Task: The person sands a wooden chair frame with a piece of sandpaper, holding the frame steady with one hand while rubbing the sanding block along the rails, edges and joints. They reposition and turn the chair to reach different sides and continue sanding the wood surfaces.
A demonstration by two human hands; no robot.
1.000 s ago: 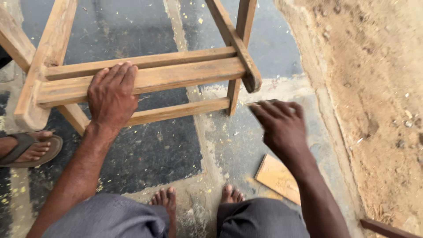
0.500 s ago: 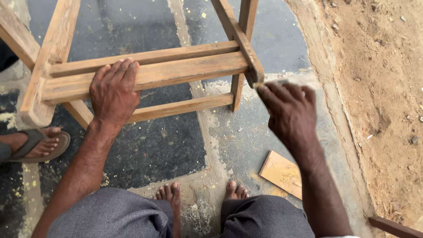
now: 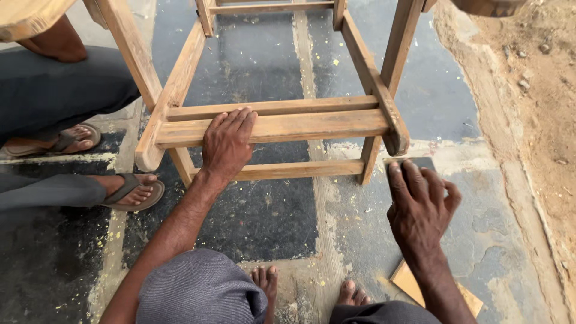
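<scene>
Crouched worker steadies a bare wooden frame [image 3: 273,126], a stool or small table on its side, on a dark patched floor [image 3: 258,210]. Frame fills the top half of the view, 10 to 2 o'clock, legs running away toward 12. Left hand [image 3: 227,144] lies flat, palm down on the nearest crossbar, fingers spread over the top edge, pressing rather than gripping. Right hand [image 3: 420,207], at abt 4 o'clock from the frame's near corner, is curled over a small dark flat pad [image 3: 429,163], prob. sandpaper, held just beside the foot of the leg; whether the fingers pinch it or only press it down can't be told.

Risks, as judged: w/ only a flat palm on the rail the frame could skid or rock if pushed sideways. Bare toes [image 3: 267,279] sit close below the work, and a second person's sandalled foot [image 3: 129,189] rests near the frame's left corner at 9 o'clock, so a slip could catch either.

Wood looks pale, unfinished, grainy, w/ darker stains at joints. Sawdust flecks dot the floor. A thin board offcut [image 3: 408,282] lies at 5 o'clock, sandy ground [image 3: 528,120] at 3.
</scene>
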